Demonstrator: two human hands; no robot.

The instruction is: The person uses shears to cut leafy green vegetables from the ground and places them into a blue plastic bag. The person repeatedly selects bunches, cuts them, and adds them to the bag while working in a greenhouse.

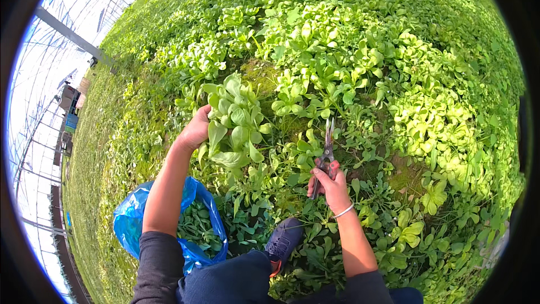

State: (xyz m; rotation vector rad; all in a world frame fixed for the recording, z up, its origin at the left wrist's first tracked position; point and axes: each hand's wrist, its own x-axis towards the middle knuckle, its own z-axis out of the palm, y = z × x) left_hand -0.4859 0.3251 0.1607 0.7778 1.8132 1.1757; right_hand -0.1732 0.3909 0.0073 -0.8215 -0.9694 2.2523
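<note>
A bunch of broad-leaved salad greens [237, 120] is held in my left hand [197, 128], its leaves facing up and hiding most of my fingers. My right hand [330, 185] grips a pair of pruning snips [327, 156] with red-marked handles, their narrow blades parted slightly and pointing away from me over low plants. Below my left forearm a blue plastic bag [130, 219] lies open on the ground, with cut greens [200, 223] inside it.
Leafy plants [430, 114] cover the ground all around, with mossy soil patches [259, 76] between them. My shoe [284, 238] stands among plants beside the bag. A greenhouse frame with a metal post [71, 36] and stacked crates [71, 122] is at the left.
</note>
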